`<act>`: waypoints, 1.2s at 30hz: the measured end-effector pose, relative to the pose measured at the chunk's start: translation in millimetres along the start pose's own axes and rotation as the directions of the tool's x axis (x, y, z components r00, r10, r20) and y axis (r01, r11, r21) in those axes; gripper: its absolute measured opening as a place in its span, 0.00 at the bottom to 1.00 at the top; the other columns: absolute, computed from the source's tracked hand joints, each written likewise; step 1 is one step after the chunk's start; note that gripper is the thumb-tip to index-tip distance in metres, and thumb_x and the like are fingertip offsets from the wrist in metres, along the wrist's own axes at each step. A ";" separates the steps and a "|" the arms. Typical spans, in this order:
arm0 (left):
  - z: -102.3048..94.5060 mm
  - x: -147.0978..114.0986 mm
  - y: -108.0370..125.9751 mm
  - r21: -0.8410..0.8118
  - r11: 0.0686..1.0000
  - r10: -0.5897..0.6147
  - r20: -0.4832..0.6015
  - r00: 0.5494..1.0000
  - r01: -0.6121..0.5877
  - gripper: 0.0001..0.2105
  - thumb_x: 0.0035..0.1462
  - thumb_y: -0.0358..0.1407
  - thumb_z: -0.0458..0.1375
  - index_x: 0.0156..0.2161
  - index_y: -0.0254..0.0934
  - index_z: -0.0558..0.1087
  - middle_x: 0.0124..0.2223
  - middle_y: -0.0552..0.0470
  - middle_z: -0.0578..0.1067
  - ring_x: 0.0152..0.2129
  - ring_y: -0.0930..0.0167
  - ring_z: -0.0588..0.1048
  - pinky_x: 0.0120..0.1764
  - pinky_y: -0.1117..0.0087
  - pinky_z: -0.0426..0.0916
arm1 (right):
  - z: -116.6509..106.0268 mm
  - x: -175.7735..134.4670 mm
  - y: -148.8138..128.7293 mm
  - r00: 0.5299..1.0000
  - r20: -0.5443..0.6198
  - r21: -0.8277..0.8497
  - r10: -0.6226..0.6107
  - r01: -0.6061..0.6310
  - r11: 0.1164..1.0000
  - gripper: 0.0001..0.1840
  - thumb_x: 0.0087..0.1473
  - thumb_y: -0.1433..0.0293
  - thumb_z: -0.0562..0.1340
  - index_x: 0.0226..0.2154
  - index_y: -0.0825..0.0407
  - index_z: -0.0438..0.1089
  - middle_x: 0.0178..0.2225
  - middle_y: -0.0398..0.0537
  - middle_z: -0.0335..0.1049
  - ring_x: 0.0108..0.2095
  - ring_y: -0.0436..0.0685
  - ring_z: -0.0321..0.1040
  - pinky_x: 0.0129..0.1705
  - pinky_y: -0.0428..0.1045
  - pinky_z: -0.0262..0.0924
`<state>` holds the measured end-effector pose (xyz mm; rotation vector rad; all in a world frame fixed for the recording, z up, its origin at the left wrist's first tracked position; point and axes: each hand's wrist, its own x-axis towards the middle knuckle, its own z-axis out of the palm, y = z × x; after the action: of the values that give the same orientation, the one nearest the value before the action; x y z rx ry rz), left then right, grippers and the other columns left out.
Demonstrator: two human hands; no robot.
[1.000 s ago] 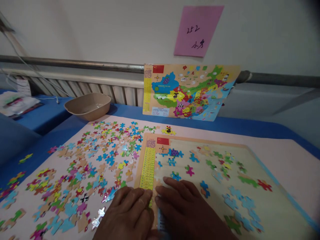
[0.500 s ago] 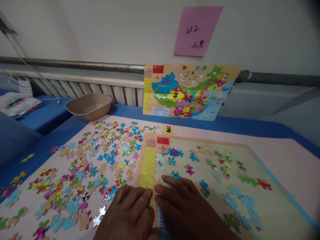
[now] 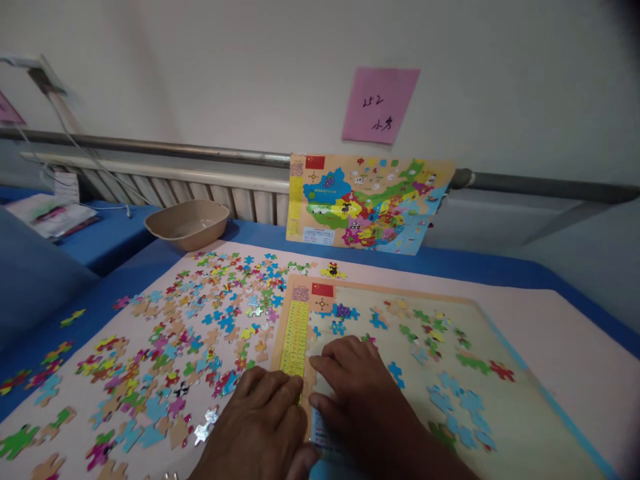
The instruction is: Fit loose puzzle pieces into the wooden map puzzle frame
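Head view. Both hands lie flat, palms down, at the near left corner of the tan cardboard puzzle tray [image 3: 505,427]. The left hand [image 3: 260,423] rests with fingers spread narrow across the tray's left border, fingertips touching the yellow printed legend strip [image 3: 295,337]. The right hand [image 3: 357,393] lies just beside it, fingers pressed on the tray's pale inner field near the strip. Neither hand grips a piece; whether a piece sits under a palm cannot be told.

Progress, judged from the layout: early. Seated in the tray are the legend strip, the red flag piece [image 3: 323,290] at the far left corner, and scattered single pieces in blue, green, pink and red; most of the field is bare. The loose multicoloured jigsaw pieces [image 3: 170,347] lie spread on the pink mat [image 3: 575,333] to the left of the tray, a large share unplaced, a few strayed onto the blue counter [image 3: 480,263].

The finished colour map reference sheet [image 3: 367,203] leans against the wall rail behind. A beige plastic bowl [image 3: 187,223] stands at far left. A pink paper note [image 3: 380,105] hangs on the wall.
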<state>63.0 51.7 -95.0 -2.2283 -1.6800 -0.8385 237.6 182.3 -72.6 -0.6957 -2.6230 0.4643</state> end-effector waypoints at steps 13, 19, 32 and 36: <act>0.7 0.7 -1.1 -0.005 1.000 0.007 -0.011 1.000 -0.007 0.13 0.69 0.47 0.62 0.39 0.40 0.78 0.48 0.53 0.84 0.44 0.63 0.78 0.50 0.57 0.65 | 3.0 1.2 -2.6 0.999 0.042 0.067 -0.019 0.016 0.998 0.20 0.49 0.76 0.80 0.41 0.50 0.75 0.43 0.47 0.72 0.46 0.65 0.64 0.50 0.60 0.55; -2.6 0.2 2.2 -0.038 0.999 -0.033 0.053 0.998 0.035 0.12 0.70 0.46 0.61 0.39 0.41 0.78 0.51 0.53 0.84 0.46 0.62 0.79 0.52 0.55 0.66 | 1.9 3.5 -6.3 0.996 0.041 -0.021 -0.075 0.076 0.997 0.14 0.53 0.77 0.76 0.37 0.51 0.73 0.40 0.47 0.73 0.44 0.65 0.64 0.50 0.60 0.53; -12.9 2.7 5.0 -0.088 0.993 -0.061 0.136 0.989 0.073 0.08 0.69 0.41 0.61 0.43 0.40 0.78 0.53 0.52 0.83 0.48 0.61 0.77 0.54 0.55 0.63 | 3.1 -8.2 -4.4 1.000 0.007 0.163 0.017 -0.018 0.986 0.12 0.64 0.81 0.55 0.34 0.51 0.70 0.31 0.46 0.71 0.33 0.60 0.63 0.40 0.55 0.48; -14.9 3.9 6.5 -0.094 0.992 -0.061 0.188 0.980 0.080 0.07 0.70 0.38 0.58 0.43 0.40 0.77 0.53 0.50 0.82 0.49 0.59 0.76 0.54 0.53 0.62 | 4.2 -5.2 -7.8 0.988 0.114 0.189 0.105 -0.125 0.974 0.09 0.65 0.80 0.57 0.37 0.52 0.71 0.34 0.47 0.73 0.36 0.62 0.66 0.40 0.54 0.50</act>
<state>65.3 45.3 -79.7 -2.3925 -1.8477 -0.7704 236.7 172.2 -74.5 -0.7799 -2.5935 0.8011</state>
